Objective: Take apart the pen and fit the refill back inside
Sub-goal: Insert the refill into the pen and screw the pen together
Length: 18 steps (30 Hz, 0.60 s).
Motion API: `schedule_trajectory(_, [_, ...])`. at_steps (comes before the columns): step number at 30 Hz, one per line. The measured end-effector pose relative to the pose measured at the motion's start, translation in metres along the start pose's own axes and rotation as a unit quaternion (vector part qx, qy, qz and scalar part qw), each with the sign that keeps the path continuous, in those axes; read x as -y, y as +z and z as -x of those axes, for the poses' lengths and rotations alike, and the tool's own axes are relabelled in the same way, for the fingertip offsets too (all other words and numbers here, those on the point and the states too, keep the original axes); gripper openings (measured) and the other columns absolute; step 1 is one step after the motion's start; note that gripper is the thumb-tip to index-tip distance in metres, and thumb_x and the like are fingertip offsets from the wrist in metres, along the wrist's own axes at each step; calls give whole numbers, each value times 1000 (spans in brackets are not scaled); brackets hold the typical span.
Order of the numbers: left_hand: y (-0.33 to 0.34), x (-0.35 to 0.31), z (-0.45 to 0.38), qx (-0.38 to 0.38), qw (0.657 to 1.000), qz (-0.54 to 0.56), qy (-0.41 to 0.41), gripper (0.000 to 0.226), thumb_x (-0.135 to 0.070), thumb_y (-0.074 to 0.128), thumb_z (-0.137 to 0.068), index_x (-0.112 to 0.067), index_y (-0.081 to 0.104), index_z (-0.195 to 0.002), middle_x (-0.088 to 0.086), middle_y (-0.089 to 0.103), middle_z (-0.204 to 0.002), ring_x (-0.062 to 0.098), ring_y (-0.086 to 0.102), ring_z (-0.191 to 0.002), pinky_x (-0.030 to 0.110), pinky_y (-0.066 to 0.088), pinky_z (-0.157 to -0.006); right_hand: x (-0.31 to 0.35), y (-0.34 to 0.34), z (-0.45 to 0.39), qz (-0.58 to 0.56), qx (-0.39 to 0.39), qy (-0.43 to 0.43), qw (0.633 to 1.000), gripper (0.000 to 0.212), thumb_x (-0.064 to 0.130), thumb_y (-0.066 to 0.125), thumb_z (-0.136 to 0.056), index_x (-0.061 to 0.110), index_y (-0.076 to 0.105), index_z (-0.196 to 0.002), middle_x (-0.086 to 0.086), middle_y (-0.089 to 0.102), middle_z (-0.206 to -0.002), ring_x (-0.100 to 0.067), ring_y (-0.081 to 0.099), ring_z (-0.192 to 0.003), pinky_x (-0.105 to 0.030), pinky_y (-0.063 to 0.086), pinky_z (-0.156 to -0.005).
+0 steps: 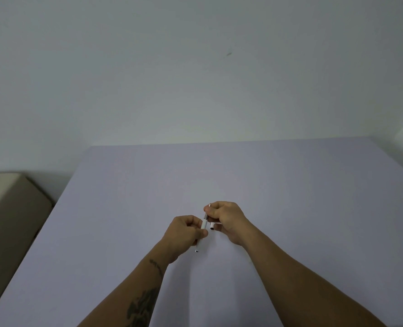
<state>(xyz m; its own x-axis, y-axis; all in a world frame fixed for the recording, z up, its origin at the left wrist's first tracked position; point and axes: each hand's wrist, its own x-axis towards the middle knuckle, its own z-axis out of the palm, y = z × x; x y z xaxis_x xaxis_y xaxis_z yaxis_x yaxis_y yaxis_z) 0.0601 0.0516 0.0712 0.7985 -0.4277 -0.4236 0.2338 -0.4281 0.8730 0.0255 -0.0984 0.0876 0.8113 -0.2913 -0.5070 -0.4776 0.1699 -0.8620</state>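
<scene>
A white pen (203, 226) is held upright and slightly tilted above the pale table (290, 185). My left hand (186, 234) grips the white barrel around its middle; the barrel's dark lower end pokes out below the hand. My right hand (226, 219) pinches the pen's silver front section, with the pointed tip sticking up past the fingers. A short white cap (212, 225) with a dark open end is tucked in the lower fingers of my right hand. The refill is hidden inside the pen.
A beige box (9, 208) stands beyond the table's left edge. A plain wall rises behind the table's far edge.
</scene>
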Motion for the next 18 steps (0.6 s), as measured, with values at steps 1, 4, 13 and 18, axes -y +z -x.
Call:
schedule_trajectory(1, [0,0,0,0,1000,0,1,10,-5,72,-81,-12,69,-75,3,63,-66,18,61,-65,33,58,-71,0,1,-1,0,-4,2,1000,11,11,66,-91,11,68,-80,-7,70,-86,-20,64,-81,-35,51,-72])
schedule_trajectory(4, [-1,1,-1,6,1000,-1,1,7,-6,72,-81,-11,70,-77,3,64,-68,18,61,-65,31,58,-69,-1,0,-2,1,3,16,1000,13,13,68,-90,11,64,-78,-7,71,-84,-21,64,-80,-34,50,-69])
schedule_trajectory(13, [-4,1,-3,10,1000,18,4,5,-7,71,-82,-6,71,-88,5,63,-73,21,60,-70,37,58,-76,-4,-10,-2,-78,108,48,990,28,3,52,-97,12,77,-103,-1,77,-94,-19,69,-86,-30,48,-70])
schedule_trajectory(18, [-3,-1,0,13,1000,25,7,6,-6,71,-82,-12,71,-81,4,64,-71,19,60,-69,32,58,-71,-6,-2,-4,-43,47,24,998,21,7,58,-96,12,77,-91,-1,74,-85,-18,64,-81,-33,48,-73])
